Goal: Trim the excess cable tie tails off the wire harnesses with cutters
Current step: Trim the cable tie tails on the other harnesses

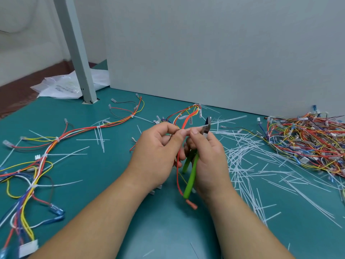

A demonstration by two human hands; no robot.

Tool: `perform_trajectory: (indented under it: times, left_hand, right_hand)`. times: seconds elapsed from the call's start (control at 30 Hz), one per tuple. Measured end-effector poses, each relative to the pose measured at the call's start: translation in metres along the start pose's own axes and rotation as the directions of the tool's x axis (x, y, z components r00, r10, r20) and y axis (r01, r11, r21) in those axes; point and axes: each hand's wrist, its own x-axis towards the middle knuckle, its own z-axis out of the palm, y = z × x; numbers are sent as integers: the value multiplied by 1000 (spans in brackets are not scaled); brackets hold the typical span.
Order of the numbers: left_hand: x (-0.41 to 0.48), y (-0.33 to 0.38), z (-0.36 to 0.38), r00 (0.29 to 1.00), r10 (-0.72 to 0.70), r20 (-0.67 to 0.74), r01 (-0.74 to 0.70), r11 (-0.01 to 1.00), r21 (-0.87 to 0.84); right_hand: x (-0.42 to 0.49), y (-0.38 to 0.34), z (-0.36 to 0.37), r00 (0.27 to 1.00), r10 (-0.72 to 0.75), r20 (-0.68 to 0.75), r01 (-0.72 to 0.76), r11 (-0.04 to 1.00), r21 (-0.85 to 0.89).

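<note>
My left hand [158, 146] pinches a wire harness [186, 116] of red, orange and yellow wires between thumb and fingers, just above the green table. My right hand [207, 156] grips the cutters [190, 176] by their green handles, jaws pointing up. The metal jaws [207, 126] sit around a white cable tie tail [229, 119] that sticks out to the right of the harness. A red wire with a red terminal [192, 204] hangs down between my hands.
Cut white tie tails [248, 161] litter the green mat [149, 230] to the right. A heap of harnesses [308, 143] lies at far right, with more harnesses [46, 146] spread left. A grey post [78, 58], plastic bags [61, 86] and a grey wall [224, 53] stand behind.
</note>
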Motion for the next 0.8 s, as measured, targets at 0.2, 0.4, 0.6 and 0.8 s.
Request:
perform_trajectory:
  times: [0.2, 0.4, 0.6, 0.8]
  left_hand:
    - [5, 1, -5, 990, 59, -125, -73, 992, -105]
    - [10, 1, -9, 971, 61, -230, -94, 986, -135]
    - [13, 1, -14, 937, 73, -341, -124, 983, -132]
    - [16, -1, -16, 902, 73, -425, -135, 984, -118]
  right_hand:
    - [-5, 1, 2, 982, -20, 186, 47, 989, -140]
    - [-11, 5, 7, 982, -1, 189, 48, 968, -247]
    - [-12, -1, 7, 988, -151, 36, 155, 950, -271]
    - [-12, 2, 10, 991, -131, 31, 134, 949, -287]
